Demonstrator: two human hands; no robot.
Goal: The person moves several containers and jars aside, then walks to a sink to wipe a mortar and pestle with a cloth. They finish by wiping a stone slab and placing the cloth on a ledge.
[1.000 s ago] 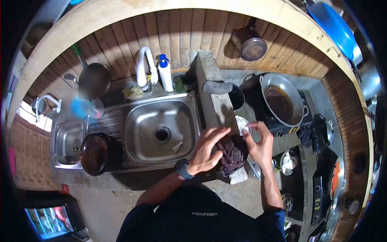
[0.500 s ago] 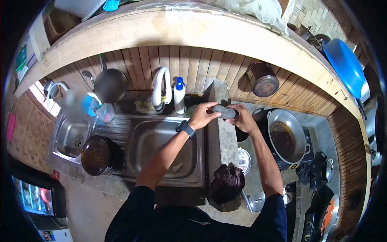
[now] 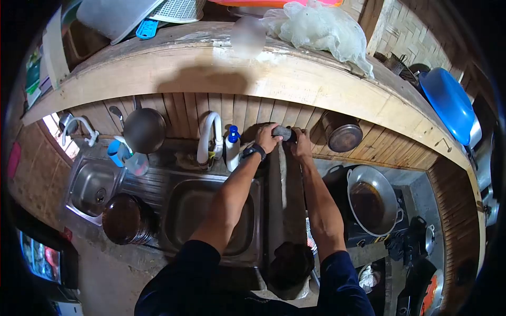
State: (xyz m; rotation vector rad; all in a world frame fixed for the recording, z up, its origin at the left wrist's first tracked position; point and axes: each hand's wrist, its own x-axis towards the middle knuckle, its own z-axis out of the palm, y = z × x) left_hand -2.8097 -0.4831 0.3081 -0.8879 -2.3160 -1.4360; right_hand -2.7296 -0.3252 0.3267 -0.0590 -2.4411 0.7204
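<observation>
A dark grey, oblong, stone-like piece [image 3: 283,133] is held between both hands over the far end of the concrete divider [image 3: 276,189], close to the plank wall. My left hand [image 3: 267,138], with a black watch on its wrist, has its fingers closed on the left end. My right hand [image 3: 301,145] grips the right end, its fingertips partly hidden. Just left of the left hand stands a white bottle with a blue top [image 3: 232,150]. At the divider's near end sits a dark, crumpled, leafy-looking bundle [image 3: 291,263], now in shadow.
Left of the divider is a steel sink [image 3: 259,210] with a white tap [image 3: 204,142]. A stack of brown plates [image 3: 121,218] stands beside it. To the right, a large pan [image 3: 392,184] holds dark liquid on the stove. A wooden shelf beam [image 3: 316,71] crosses above the hands.
Both hands have carried the grey piece farther away along the divider, toward the wall. The view has tilted up, showing more of the shelf.
</observation>
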